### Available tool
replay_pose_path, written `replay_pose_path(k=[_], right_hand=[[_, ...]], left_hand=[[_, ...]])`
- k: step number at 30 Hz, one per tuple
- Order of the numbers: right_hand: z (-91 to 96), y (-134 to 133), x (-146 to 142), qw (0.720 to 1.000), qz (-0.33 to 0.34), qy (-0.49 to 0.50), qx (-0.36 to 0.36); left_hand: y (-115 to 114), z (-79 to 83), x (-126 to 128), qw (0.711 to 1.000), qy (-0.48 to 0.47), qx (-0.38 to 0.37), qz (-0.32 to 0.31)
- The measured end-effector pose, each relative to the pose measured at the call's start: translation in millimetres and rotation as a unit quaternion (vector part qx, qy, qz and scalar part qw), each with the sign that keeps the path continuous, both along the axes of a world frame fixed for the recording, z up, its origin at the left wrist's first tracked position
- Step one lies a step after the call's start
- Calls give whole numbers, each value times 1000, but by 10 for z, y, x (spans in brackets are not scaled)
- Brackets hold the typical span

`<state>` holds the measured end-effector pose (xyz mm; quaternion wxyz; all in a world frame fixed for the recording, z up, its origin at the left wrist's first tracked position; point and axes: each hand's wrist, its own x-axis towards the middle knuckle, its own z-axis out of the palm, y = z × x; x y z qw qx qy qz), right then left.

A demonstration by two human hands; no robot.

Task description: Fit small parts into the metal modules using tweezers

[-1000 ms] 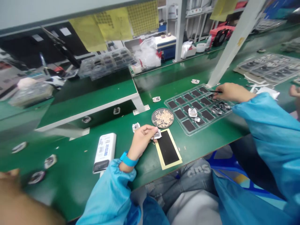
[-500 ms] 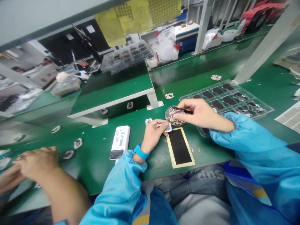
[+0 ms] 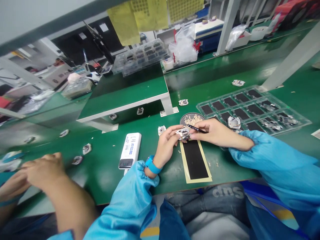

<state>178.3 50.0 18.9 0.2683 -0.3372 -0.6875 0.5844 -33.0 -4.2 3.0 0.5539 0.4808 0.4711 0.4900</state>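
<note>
A small metal part (image 3: pixel 183 134) is pinched in the left hand (image 3: pixel 166 147).

The part sits at the middle of the table, and some of it is hidden by the fingers. A thin black stick (image 3: pixel 197 128) is gripped in the closed right hand (image 3: pixel 217 131); its tip is hard to see. A round mesh dish (image 3: pixel 192 114) at 12 o'clock is partly covered by the hands. A clear tray (image 3: pixel 226 95) is at 2 o'clock, and a black mat with a yellow edge (image 3: pixel 194 161) is at 6 o'clock.

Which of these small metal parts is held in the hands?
The part in the left hand; the others lie on the green mat or clear tray.
</note>
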Motion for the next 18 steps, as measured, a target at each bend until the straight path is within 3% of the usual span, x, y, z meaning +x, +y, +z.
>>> replay_pose_path(k=[3, 11, 18], right_hand=[[-13, -30, -36, 1000, -4, 14, -24], [-63, -151, -176, 985, -122, 72, -96], [-95, -156, -193, 976, -172, 86, -102]], left_hand=[[-3, -31, -11, 1000, -20, 13, -4], [-74, -19, 41, 998, -47, 38, -4], [-85, -14, 73, 998, -36, 59, 6]])
